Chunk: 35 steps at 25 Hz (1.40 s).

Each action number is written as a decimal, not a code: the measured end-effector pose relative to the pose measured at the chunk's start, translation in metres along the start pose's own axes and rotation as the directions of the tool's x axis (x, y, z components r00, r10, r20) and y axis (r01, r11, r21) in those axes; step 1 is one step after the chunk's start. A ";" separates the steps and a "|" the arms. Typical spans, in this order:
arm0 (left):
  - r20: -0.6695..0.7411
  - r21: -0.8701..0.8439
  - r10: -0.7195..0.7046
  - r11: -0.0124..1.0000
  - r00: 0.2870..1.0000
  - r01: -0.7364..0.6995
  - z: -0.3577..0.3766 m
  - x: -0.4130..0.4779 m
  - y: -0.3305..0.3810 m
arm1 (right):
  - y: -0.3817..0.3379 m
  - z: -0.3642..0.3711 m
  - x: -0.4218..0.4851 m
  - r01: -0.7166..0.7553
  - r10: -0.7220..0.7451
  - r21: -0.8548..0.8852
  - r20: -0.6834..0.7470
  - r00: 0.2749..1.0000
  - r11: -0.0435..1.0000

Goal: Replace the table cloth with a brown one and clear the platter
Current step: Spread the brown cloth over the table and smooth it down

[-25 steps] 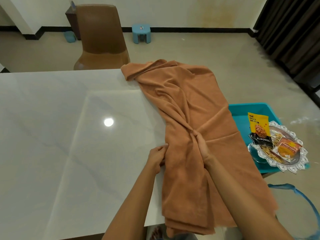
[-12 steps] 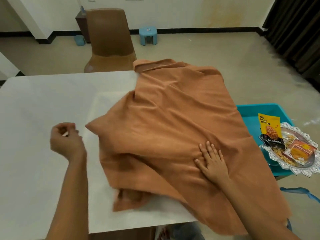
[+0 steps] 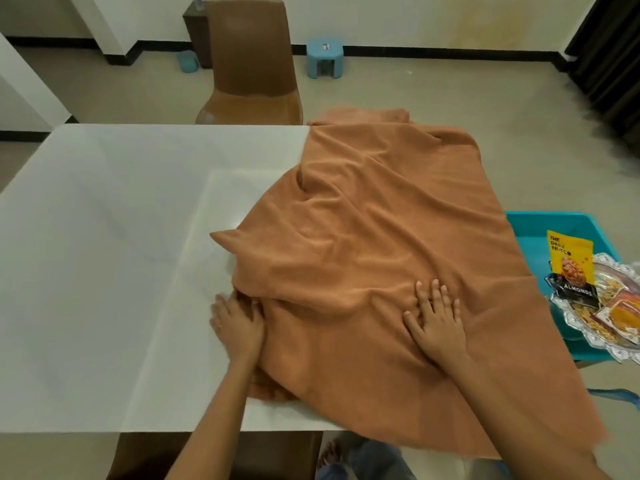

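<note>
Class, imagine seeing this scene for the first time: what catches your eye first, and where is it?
A rumpled brown cloth covers the right half of the white table, with the right hand flat on it and the left hand at its near-left edge. To the table's right, a silver platter holding an almonds packet sits on a blue tub.

Both forearms (image 3: 221, 410) are bare up to the frame's lower edge. The left hand (image 3: 239, 327) wears a thin pale ring (image 3: 219, 325) on one finger. The right hand (image 3: 438, 323) is unadorned. Low in view are faded blue trousers (image 3: 367, 459) and a bare foot (image 3: 329, 457).
</note>
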<state>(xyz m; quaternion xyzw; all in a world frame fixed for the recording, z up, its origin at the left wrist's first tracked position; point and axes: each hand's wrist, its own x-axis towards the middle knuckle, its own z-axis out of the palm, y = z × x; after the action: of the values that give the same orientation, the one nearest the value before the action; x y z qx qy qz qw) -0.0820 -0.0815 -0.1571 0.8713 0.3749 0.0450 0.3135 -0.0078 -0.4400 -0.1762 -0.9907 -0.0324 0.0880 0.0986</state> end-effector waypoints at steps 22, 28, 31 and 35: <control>0.260 0.280 0.352 0.863 0.899 -0.419 -0.049 -0.036 -0.089 | -0.090 0.026 -0.054 0.335 -0.338 -0.076 -0.026 0.941 0.939; 0.141 0.354 0.276 0.883 0.951 -0.308 -0.076 -0.023 -0.118 | -0.074 0.020 -0.052 0.303 -0.307 -0.089 -0.040 0.951 0.949; 0.027 0.428 0.164 0.890 0.986 -0.159 -0.092 -0.013 -0.135 | -0.067 0.018 -0.053 0.305 -0.309 -0.105 -0.023 0.951 0.947; -0.112 0.504 -0.145 0.844 0.983 0.182 -0.139 0.012 -0.182 | -0.049 0.014 -0.054 0.325 -0.327 -0.113 0.000 0.945 0.939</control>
<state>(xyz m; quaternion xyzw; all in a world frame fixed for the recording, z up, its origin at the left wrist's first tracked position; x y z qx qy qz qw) -0.2308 0.0931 -0.1538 0.8859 0.4569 -0.0527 0.0599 -0.0655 -0.3941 -0.1713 -0.9764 -0.1998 0.0594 0.0568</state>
